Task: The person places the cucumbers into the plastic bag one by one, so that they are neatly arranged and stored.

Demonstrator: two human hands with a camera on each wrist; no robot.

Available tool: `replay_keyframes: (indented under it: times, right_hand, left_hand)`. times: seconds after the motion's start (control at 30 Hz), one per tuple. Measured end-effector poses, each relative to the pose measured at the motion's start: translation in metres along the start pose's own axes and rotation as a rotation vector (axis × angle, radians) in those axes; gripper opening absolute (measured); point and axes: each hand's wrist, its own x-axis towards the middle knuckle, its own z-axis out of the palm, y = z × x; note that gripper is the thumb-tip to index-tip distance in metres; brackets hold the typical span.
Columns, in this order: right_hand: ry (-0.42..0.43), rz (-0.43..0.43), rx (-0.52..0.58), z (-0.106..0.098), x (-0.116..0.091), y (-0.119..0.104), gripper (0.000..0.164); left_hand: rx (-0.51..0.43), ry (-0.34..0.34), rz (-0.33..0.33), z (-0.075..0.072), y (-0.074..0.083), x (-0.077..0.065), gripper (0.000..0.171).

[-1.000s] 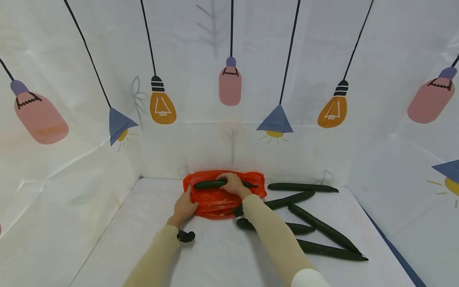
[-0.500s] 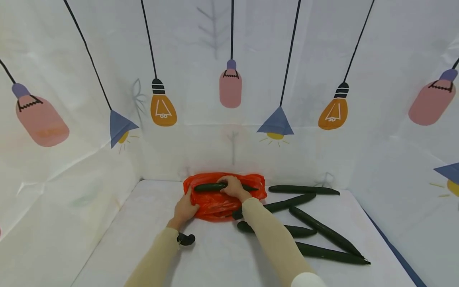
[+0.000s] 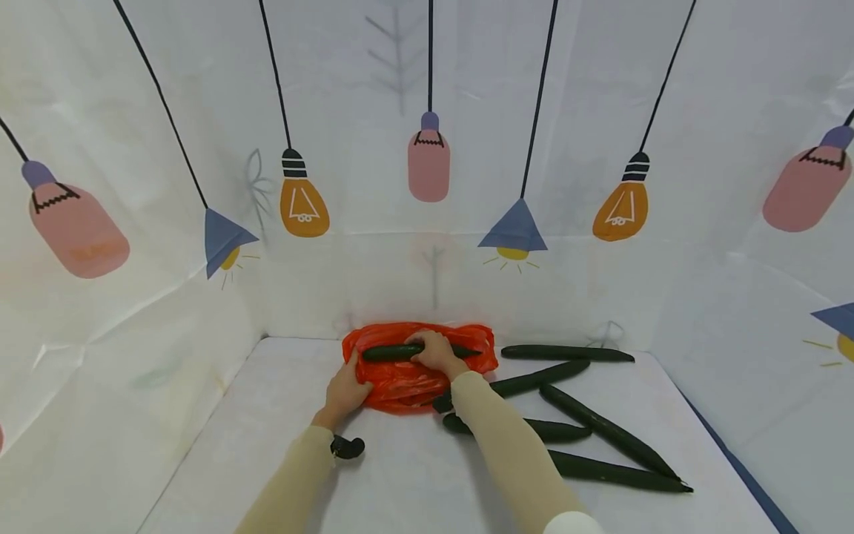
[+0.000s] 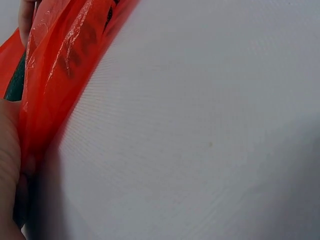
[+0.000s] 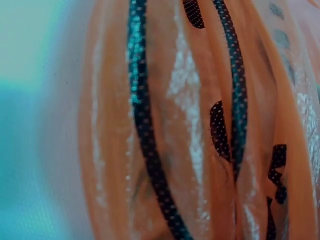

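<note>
A crinkled red plastic bag (image 3: 400, 386) lies against the back wall in the head view. One long dark green cucumber (image 3: 387, 353) lies lengthwise along the bag, and my right hand (image 3: 437, 352) grips it round its middle. My left hand (image 3: 345, 389) holds the bag at its left edge. In the left wrist view, the bag (image 4: 65, 65) slants down to that hand (image 4: 9, 160), with a bit of green cucumber (image 4: 17, 82) beside it. Folds of the bag (image 5: 170, 100) with dark printing fill the right wrist view, and the right hand is out of sight there.
Several cucumbers lie to the right: one (image 3: 567, 353) by the back wall, one (image 3: 543, 378) slanting towards the bag, others (image 3: 607, 430) nearer the front right. The right forearm crosses over some of them. White sheeting (image 3: 373, 274) with printed lamps walls the table (image 3: 414, 482).
</note>
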Motion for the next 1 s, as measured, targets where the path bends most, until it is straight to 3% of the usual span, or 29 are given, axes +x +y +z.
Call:
replay_keyframes:
  times: [0.17,0.33,0.57,0.73,1.0]
  right_hand:
    - [-0.024,0.033,0.017,0.002,0.0,0.001,0.034]
    - [-0.003,0.031,0.04,0.0,0.002,0.001,0.034]
    - [0.01,0.034,0.05,0.001,0.003,0.001,0.033]
    - [0.022,-0.014,0.072,0.001,0.003,0.005,0.032]
    - [-0.042,-0.139,0.058,-0.027,-0.003,0.001,0.027]
  left_hand:
    - [0.011,-0.019,-0.021,0.001,-0.001,0.0,0.09]
    - [-0.005,0.004,-0.015,-0.003,0.001,0.001,0.088]
    - [0.023,-0.014,-0.017,-0.003,0.0,0.003,0.089]
    - [0.014,-0.003,-0.017,-0.001,0.0,0.006,0.09]
    - [0.012,-0.01,-0.024,0.003,-0.005,0.011,0.09]
